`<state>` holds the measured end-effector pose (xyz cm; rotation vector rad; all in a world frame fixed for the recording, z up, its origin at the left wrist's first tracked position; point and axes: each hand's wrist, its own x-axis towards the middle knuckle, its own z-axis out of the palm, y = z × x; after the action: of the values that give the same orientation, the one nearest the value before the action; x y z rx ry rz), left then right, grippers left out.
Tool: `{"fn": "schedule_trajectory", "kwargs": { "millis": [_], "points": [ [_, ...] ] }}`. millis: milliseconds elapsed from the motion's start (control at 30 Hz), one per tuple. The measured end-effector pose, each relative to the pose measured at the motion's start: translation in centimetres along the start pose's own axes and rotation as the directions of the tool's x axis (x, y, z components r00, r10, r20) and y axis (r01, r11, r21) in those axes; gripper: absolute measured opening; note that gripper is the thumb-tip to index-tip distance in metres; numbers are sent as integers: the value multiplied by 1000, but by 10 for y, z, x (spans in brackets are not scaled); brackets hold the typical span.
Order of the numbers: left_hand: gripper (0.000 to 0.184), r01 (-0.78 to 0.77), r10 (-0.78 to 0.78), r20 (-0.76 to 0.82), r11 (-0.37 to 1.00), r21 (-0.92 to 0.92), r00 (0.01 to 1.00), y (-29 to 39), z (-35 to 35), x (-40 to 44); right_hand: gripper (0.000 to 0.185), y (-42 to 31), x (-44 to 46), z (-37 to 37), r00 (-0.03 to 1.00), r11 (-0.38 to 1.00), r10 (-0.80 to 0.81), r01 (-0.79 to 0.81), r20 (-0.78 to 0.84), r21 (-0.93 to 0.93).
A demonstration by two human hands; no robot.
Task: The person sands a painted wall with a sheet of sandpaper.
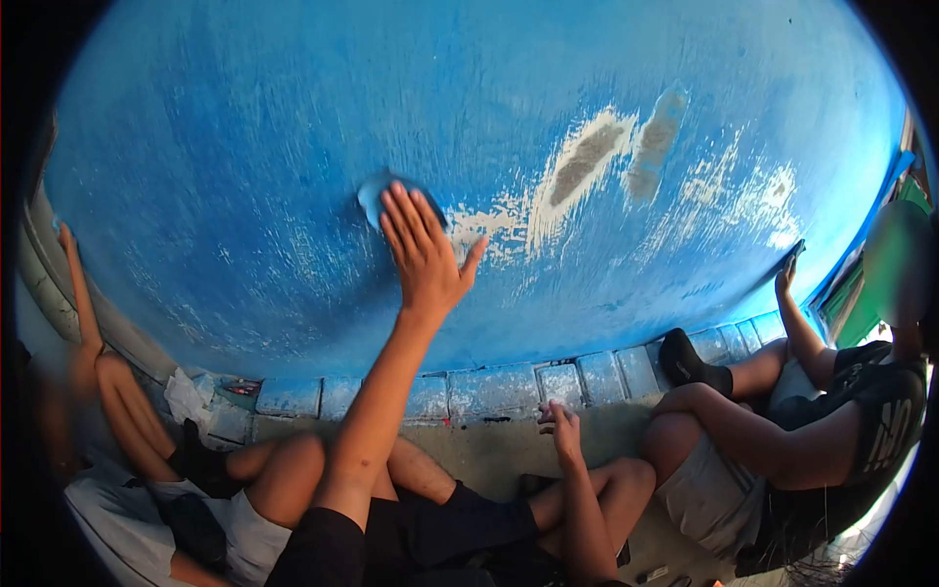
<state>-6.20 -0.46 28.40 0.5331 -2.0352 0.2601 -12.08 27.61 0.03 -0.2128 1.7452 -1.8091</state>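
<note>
My left hand (425, 249) lies with its fingers stretched over a piece of sandpaper (371, 199), pressing it flat on the blue painted wall (293, 117). The sheet's bluish edge and a dark edge show around the fingertips; the rest is under the hand. Just right of it the paint is scraped to white, with two bare grey patches (589, 161) higher up. My right hand (561, 430) hangs in the air above my bent knee, fingers loosely bent and apart. Nothing shows in it.
A person on the right (831, 421) holds a dark pad to the wall. Another person's arm (83, 289) touches the wall at the left. Blocks (421, 398) line the wall's foot, with a crumpled white bag (189, 396) at the left. Crossed legs fill the floor's near side.
</note>
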Motion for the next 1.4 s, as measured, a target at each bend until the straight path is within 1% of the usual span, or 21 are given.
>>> {"fn": "schedule_trajectory", "kwargs": {
  "millis": [33, 100, 233, 267, 300, 400, 500, 600, 667, 733, 800, 867, 900, 933, 1000, 1033, 1067, 1100, 1133, 1233, 1400],
  "points": [
    [95, 10, -10, 7, 1000, 18, 1000, -1, 15, -26, 38, 3, 0, 0, 1000, 1000, 5, -5, -4, 2],
    [95, 28, -32, 173, 999, 22, 984, -3, 37, -90, 35, 5, -3, 1, 993, 930, -86, 108, 78, -351],
    [91, 37, -43, 358, 999, 24, 933, -8, 48, -179, 27, 3, -25, 13, 966, 928, -242, 257, 87, -270],
    [90, 39, -63, 423, 997, 65, 904, -10, 47, -186, 26, 1, -27, 14, 966, 886, -206, 252, 155, -389],
    [88, 55, -80, 412, 996, 72, 907, -7, 41, -176, 26, 0, -28, 15, 963, 829, -161, 250, 216, -500],
    [92, 124, -113, 138, 990, -69, 984, -8, 30, -108, 26, 0, -28, 18, 924, 757, -192, 354, 331, -548],
    [96, 156, -160, -51, 985, -74, 986, -11, 10, -17, 25, -12, -31, 22, 934, 752, -111, 303, 340, -586],
    [97, 196, -201, -52, 977, -88, 978, -8, -8, 26, 25, -13, -27, 20, 946, 748, -89, 270, 312, -606],
    [97, 159, -164, -95, 986, -57, 982, -7, -9, 17, 25, -7, -21, 17, 941, 719, -83, 285, 329, -634],
    [96, 58, -58, -8, 998, -10, 998, -7, -11, -10, 25, -9, -20, 18, 937, 680, -81, 301, 340, -669],
    [95, 52, -52, 12, 999, -17, 999, -5, 2, -51, 25, -14, -29, 21, 925, 780, -244, 365, 290, -509],
    [94, 18, -25, 198, 999, 41, 980, -8, 19, -92, 25, -16, -32, 21, 909, 777, -306, 411, 284, -476],
    [94, 19, -27, 197, 999, 46, 980, -10, 21, -104, 25, -19, -32, 22, 887, 769, -371, 460, 276, -444],
    [94, 22, -38, 261, 998, 62, 965, -11, 21, -112, 25, -34, -38, 28, 884, 766, -375, 465, 280, -442],
    [94, 27, -50, 317, 997, 77, 947, -12, 23, -117, 17, -75, -54, 35, 917, 937, -318, 343, 242, -70],
    [94, 26, -49, 325, 997, 75, 945, -12, 22, -116, 17, -102, -66, 35, 914, 934, -323, 349, 247, -70],
    [93, 23, -47, 332, 997, 76, 942, -12, 22, -115, 16, -132, -81, 34, 792, 879, -461, 344, 400, 332],
    [93, 20, -46, 326, 996, 83, 944, -13, 22, -115, 21, -164, -99, 35, 630, 706, -626, 209, 459, 677],
    [93, 14, -39, 314, 997, 82, 949, -13, 22, -115, 28, -197, -124, 37, 533, 607, -704, 107, 470, 787],
    [93, 2, -31, 315, 996, 90, 949, -14, 23, -116, 37, -282, -196, 43, 213, 352, -909, -72, 359, 933],
    [93, 3, -34, 307, 995, 101, 951, -11, 22, -115, 37, -318, -250, 48, 87, 267, -960, 0, 266, 964]
  ]
}}
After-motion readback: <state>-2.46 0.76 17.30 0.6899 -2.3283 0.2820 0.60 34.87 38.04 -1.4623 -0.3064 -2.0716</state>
